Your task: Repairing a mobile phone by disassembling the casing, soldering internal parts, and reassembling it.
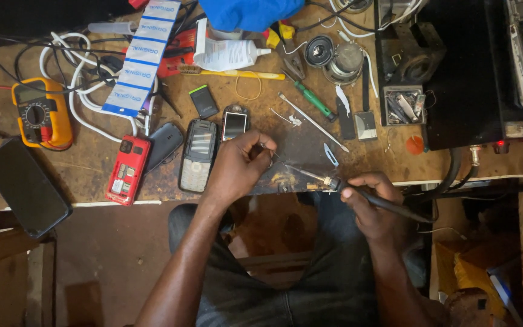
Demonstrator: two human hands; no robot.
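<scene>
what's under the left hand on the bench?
The left hand pinches a small part at the tip of the soldering iron, which the right hand holds. Beneath is worn brown benchtop; the part itself is hidden by the fingers.

The one camera sits on my head and looks straight down, close over my lap and the near edge of my wooden table [310, 142]. My left hand [237, 166] and right hand [373, 209] are low in the middle. The far side of the table runs along the top.

White-blue label strip [141, 57], upper left
</scene>
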